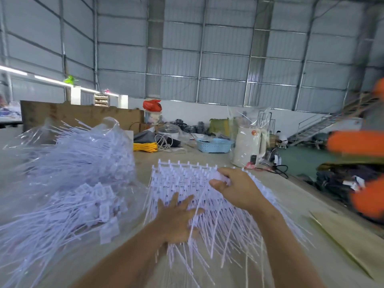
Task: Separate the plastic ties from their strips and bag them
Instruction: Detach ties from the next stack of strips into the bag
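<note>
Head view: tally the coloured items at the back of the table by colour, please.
Red: 1, the red plastic bag atop a container.
Yellow: 1, the coiled yellow cord bundle.
Light blue: 1, the light blue perforated plastic basket.
Total: 3

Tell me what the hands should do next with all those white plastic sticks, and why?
Probably the right hand should pull its pinched ties off the stack of white plastic tie strips. The left hand lies flat on the stack, steadying it, and the clear plastic bag of loose white ties waits on the left.
</note>
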{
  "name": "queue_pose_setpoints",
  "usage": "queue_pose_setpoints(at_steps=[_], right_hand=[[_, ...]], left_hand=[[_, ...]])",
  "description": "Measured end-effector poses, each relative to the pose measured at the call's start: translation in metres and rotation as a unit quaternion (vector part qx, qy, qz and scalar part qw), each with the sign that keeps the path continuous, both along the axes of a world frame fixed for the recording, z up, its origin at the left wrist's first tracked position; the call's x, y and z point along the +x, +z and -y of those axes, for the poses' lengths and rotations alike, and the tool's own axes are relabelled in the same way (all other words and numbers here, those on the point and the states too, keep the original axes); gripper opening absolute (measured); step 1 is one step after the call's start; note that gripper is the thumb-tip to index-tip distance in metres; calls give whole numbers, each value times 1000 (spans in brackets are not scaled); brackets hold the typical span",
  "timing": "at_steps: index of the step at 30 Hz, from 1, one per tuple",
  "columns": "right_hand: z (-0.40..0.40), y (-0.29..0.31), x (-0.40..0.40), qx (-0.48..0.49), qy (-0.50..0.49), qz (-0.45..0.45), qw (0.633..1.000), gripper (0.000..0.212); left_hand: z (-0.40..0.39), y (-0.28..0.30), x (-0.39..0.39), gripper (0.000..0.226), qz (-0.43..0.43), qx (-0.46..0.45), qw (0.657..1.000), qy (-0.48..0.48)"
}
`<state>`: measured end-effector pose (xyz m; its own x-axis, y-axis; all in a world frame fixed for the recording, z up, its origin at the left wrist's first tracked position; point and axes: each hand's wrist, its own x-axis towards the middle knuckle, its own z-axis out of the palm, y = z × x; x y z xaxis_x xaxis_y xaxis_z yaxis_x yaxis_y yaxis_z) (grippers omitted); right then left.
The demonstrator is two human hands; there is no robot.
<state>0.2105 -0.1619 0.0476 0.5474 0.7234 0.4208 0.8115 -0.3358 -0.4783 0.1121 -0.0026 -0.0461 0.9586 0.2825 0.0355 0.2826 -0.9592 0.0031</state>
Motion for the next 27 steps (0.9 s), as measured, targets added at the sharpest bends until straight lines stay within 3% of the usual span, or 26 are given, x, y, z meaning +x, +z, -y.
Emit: queue_pose_setpoints(at_steps=[3, 7, 10, 16, 19, 21, 23, 24, 25, 27], right_hand=[[-8, 10, 2, -80, -10, 36, 996, 7], [-18, 9, 1, -168, -20, 38, 985, 39], [-22, 11, 0, -194, -24, 48, 980, 42], [-3, 83, -32, -102, -75, 87, 988, 38], [6, 129, -54, 18, -167, 268, 949, 20], [-2, 144, -62, 47, -169, 354, 919, 14], [-20, 133, -62, -8, -98, 336, 937, 24], [-30, 116, -58, -45, -57, 304, 950, 26], [-40, 93, -52, -76, -27, 257, 963, 29], [-54, 38, -40, -92, 23, 146, 985, 35]], left_hand=[[3, -1, -13, 62, -10, 3, 1000, -13], [5, 2, -33, 58, -35, 16, 999, -38], [5, 2, -56, 58, -50, -1, 997, -66], [12, -3, -88, 68, -87, -7, 992, -95], [14, 12, -94, 66, -102, -75, 986, -113], [6, 37, -96, 56, -108, -158, 975, -113], [-5, 62, -95, 41, -38, -242, 964, -99], [-11, 72, -88, 22, 53, -269, 959, -76], [-16, 79, -80, 18, 168, -289, 942, -32], [-18, 80, -56, 28, 345, -338, 873, 68]])
